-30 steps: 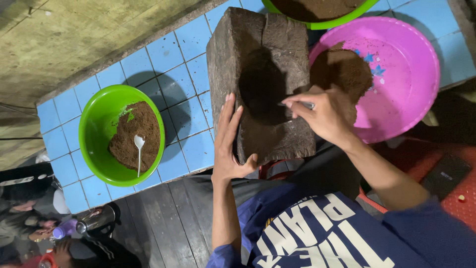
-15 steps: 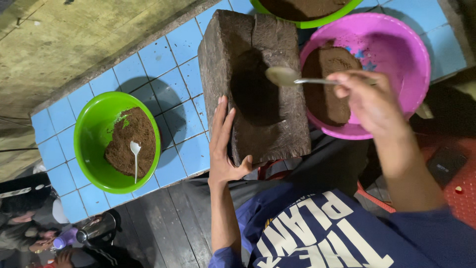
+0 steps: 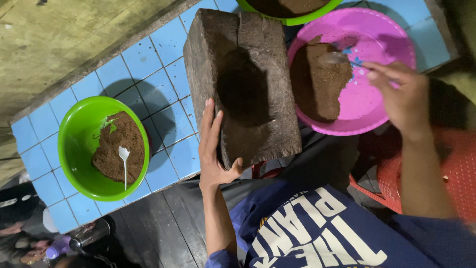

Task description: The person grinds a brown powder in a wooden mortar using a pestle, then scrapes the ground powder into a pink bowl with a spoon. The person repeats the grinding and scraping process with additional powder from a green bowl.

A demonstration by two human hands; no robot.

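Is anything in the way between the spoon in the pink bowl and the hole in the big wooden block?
Nothing visible. The right hand holds the spoon over the brown mass in the pink bowl. The wooden block sits right beside the bowl, its hollow open on top. The left hand rests on the block's near edge, clear of the hollow.

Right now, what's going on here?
A person steadies a hollowed wooden block on a blue tiled counter with the left hand. The right hand holds a spoon over brown material in the pink bowl. A green bowl with similar material and a white spoon sits aside.
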